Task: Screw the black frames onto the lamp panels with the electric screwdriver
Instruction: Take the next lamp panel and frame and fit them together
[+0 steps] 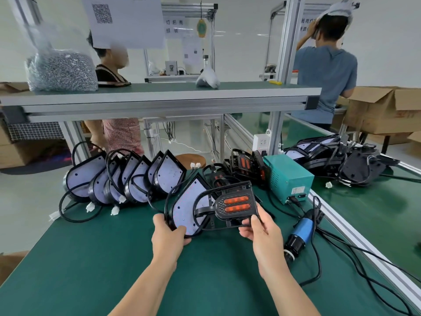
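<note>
My left hand [169,233] grips the near edge of a lamp panel [186,201], a black-rimmed teardrop shape with a white face, tilted up off the green table. My right hand [259,226] pinches a black frame [230,201] with two orange lenses, held over the panel's right side and overlapping it. The electric screwdriver [299,233], blue and black, lies on the table to the right of my right hand, its cable trailing off.
A row of several lamp panels [127,176] leans at the back left. More black frames [241,165] pile behind, next to a teal power box [288,176]. Finished units [337,153] lie far right. A bag of screws [60,71] sits on the shelf. Two people stand beyond.
</note>
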